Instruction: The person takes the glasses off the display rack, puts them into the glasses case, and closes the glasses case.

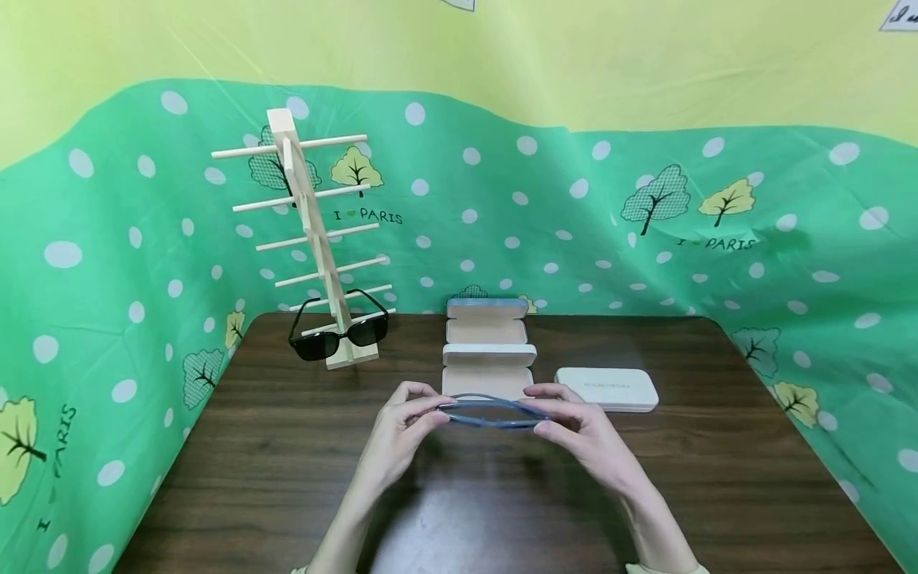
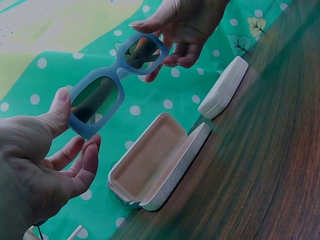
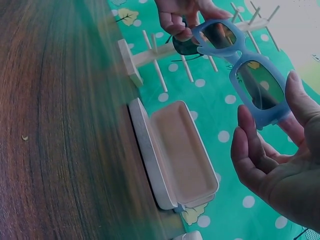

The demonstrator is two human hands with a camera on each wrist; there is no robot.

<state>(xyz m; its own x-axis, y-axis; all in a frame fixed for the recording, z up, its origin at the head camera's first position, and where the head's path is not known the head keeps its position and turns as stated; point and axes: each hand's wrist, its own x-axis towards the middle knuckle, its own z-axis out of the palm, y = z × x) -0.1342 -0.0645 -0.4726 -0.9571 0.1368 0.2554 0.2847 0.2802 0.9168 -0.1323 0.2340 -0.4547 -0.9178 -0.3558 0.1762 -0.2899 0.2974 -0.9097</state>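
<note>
Blue-framed sunglasses [image 1: 495,423] are held level above the table, their front facing down toward the near side. My left hand [image 1: 409,422] pinches one end of the frame between thumb and fingers. At the other end, my right hand [image 1: 584,434] grips it the same way. Both wrist views show the thick pale-blue rims [image 2: 80,90] and dark lenses [image 3: 260,87]. Just behind the hands stands an open white glasses case [image 1: 488,379] with a pinkish-beige lining, partly hidden by the sunglasses. A second open case [image 1: 486,330] sits behind it.
A closed white case [image 1: 608,388] lies right of the open ones on the dark wooden table [image 1: 287,478]. At the back left stands a wooden glasses rack [image 1: 315,223] with several pegs, black sunglasses [image 1: 318,345] on its lower part. A patterned green cloth [image 1: 495,215] hangs behind.
</note>
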